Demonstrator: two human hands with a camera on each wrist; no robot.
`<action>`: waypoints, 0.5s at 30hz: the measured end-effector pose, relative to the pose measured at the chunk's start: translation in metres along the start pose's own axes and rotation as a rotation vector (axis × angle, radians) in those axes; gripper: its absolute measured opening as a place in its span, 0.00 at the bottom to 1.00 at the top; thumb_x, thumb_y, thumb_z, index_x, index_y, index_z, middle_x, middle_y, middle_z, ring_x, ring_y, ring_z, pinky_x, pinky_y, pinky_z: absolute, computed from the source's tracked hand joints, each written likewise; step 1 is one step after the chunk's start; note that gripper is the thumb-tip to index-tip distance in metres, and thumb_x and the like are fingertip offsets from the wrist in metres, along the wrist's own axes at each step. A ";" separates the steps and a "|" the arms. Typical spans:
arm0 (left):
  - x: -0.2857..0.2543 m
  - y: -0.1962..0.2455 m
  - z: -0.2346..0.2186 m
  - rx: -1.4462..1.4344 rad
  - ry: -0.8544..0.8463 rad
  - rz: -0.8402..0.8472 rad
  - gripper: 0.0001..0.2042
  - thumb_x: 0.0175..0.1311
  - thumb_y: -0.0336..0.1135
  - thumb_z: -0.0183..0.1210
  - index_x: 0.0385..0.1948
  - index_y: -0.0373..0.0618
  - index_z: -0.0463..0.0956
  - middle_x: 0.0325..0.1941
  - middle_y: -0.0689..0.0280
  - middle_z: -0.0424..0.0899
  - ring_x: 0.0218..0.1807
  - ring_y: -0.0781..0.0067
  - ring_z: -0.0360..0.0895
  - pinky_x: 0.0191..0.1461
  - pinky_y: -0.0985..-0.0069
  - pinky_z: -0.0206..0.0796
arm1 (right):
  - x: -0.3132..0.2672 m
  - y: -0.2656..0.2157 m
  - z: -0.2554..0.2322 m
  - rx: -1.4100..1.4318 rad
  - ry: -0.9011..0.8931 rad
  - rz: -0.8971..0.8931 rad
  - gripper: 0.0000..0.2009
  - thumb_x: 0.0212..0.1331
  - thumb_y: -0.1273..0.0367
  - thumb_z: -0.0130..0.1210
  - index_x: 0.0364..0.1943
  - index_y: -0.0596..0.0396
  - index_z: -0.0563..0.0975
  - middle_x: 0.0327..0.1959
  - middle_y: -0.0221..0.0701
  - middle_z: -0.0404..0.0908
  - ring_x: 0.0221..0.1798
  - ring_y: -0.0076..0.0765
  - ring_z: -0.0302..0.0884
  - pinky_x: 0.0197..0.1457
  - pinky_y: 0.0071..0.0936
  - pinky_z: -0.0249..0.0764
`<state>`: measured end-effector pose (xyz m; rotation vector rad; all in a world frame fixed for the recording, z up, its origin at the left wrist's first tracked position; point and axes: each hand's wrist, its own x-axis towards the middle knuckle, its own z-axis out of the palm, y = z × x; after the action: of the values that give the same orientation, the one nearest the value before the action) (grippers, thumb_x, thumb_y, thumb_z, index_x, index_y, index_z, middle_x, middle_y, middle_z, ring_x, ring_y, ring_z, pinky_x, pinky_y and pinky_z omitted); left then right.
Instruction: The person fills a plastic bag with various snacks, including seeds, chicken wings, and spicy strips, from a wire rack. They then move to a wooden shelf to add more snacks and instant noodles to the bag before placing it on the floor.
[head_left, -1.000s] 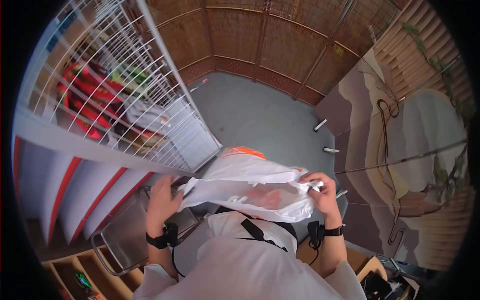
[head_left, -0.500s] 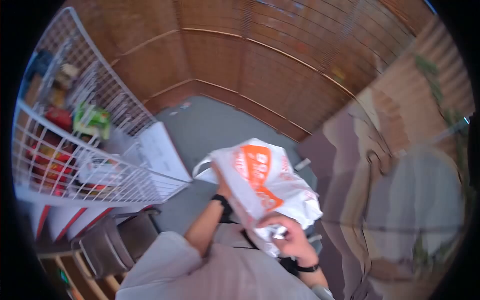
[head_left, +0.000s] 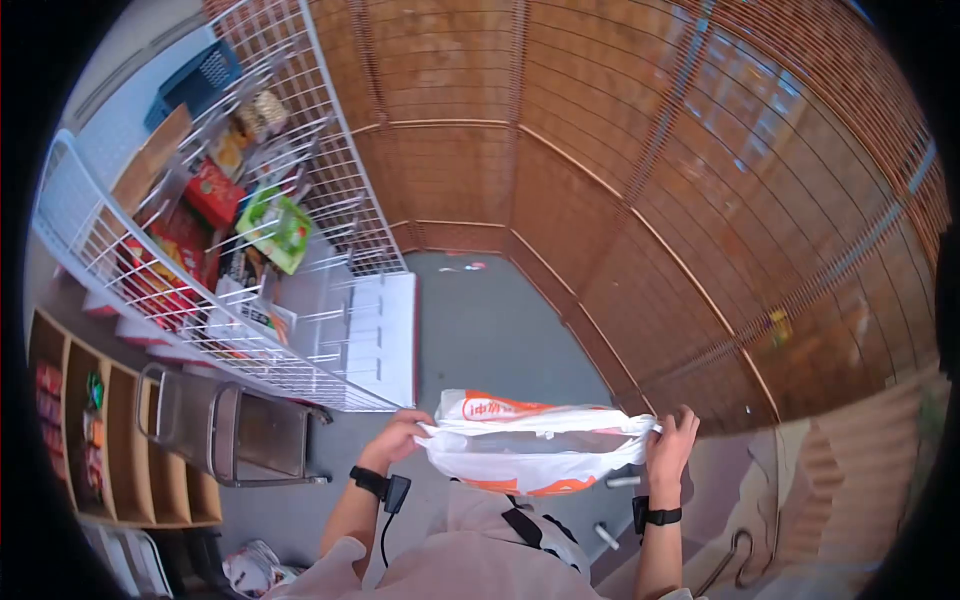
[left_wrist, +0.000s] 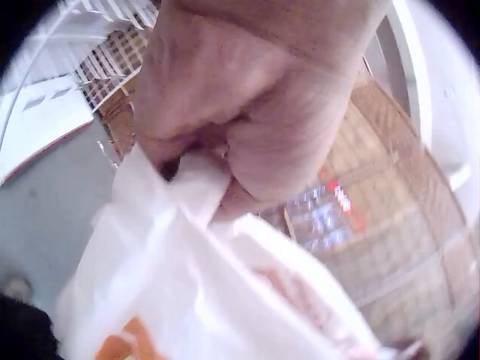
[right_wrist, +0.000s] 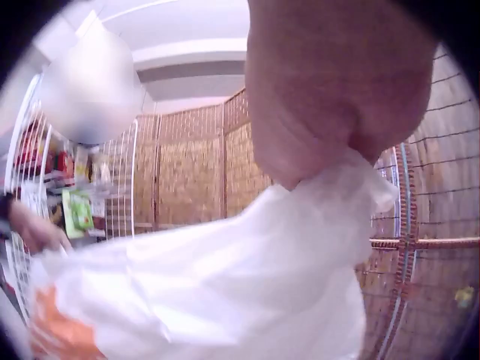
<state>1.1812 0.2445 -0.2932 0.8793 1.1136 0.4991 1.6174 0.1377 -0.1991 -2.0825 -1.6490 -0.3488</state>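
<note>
A white plastic bag with orange print [head_left: 515,467] hangs between my two hands in front of my body, its mouth spread wide and facing up. My left hand [head_left: 398,437] pinches one end of the rim. In the left wrist view, the bunched white plastic [left_wrist: 191,184] passes between thumb and curled fingers. At the opposite end of the mouth, my right hand [head_left: 672,447] grips the rim. The right wrist view has the bag's wrinkled side [right_wrist: 232,289] hanging from that hand's fingers.
On the left stands a white wire basket rack [head_left: 350,215] holding several packaged goods, among them a green package [head_left: 275,230]. Below it are a metal cart [head_left: 265,435] and a wooden shelf [head_left: 160,470]. Brown woven screens [head_left: 450,170] border the grey floor [head_left: 490,340].
Half a second ago the bag was turned with its printed side up and the hands closer together. Now the hands are apart and the mouth is stretched wide. The head view has shifted.
</note>
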 end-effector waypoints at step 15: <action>0.044 0.125 -0.095 -0.334 0.676 0.357 0.02 0.52 0.25 0.57 0.26 0.38 0.76 0.27 0.68 0.80 0.27 0.80 0.72 0.30 0.78 0.66 | 0.326 -0.141 0.176 1.632 -0.976 0.556 0.08 0.43 0.71 0.45 0.22 0.61 0.73 0.23 0.33 0.74 0.28 0.33 0.72 0.33 0.27 0.69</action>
<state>1.1198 0.3825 -0.2323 0.6213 1.4247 1.3070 1.5487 0.5272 -0.1711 -1.1223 -0.8300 1.7686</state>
